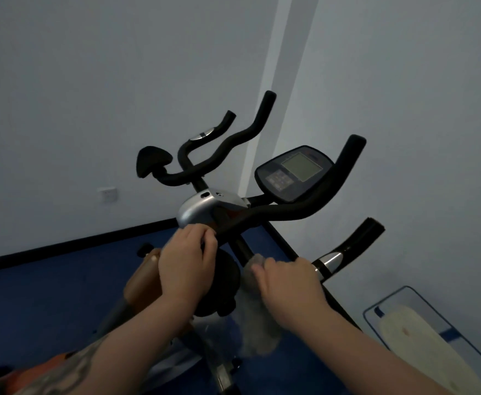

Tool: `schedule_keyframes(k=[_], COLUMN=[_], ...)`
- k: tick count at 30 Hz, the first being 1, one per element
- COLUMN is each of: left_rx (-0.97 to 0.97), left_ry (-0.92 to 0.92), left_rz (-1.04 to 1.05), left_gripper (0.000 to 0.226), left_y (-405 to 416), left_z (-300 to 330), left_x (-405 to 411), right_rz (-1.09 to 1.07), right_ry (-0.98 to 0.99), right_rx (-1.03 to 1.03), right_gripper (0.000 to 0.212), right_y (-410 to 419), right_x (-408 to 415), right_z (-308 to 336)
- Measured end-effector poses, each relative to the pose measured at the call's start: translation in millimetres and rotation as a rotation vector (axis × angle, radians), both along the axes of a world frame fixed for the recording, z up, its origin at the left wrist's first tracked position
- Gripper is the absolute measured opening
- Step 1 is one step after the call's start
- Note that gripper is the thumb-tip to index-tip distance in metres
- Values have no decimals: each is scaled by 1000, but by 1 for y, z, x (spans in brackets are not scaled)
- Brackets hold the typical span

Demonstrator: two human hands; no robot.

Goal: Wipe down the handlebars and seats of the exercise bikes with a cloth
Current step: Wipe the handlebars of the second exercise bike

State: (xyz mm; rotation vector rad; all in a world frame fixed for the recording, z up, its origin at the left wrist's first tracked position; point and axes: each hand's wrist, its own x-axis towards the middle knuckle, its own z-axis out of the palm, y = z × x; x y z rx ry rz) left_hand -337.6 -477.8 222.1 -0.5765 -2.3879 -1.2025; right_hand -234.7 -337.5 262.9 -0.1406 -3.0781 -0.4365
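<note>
A near exercise bike shows black foam handlebars point(299, 209) curving up to the right, with a console screen point(295, 172) above them. My left hand point(188, 260) grips the left part of that handlebar near the silver stem cover point(196, 209). My right hand point(287, 280) holds a grey cloth point(255, 323) wrapped around a lower black bar, and the cloth hangs down below my fingers. Behind stands a second bike with black handlebars point(228, 143) and a black seat point(151, 163).
Grey walls meet in a corner behind the bikes. A wall socket point(108, 194) sits low on the left wall. The floor point(48, 283) is blue. A flat pale object in a blue-edged frame point(422, 334) lies at the lower right. An orange bike part point(145, 277) shows at lower left.
</note>
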Motion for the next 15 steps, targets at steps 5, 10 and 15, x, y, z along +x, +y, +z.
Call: schedule_keyframes(k=[5, 10, 15], left_rx=[39, 22, 33], left_ry=[-81, -94, -95], left_rz=[29, 37, 26], left_gripper=[21, 21, 21], left_y=[1, 0, 0], left_z=[0, -1, 1], left_x=[-1, -1, 1], right_rz=[107, 57, 49], right_ry=[-159, -242, -223], right_rx=[42, -111, -109], right_gripper=[36, 36, 41], right_y=[5, 3, 11], right_x=[-7, -58, -25], right_z=[2, 0, -3])
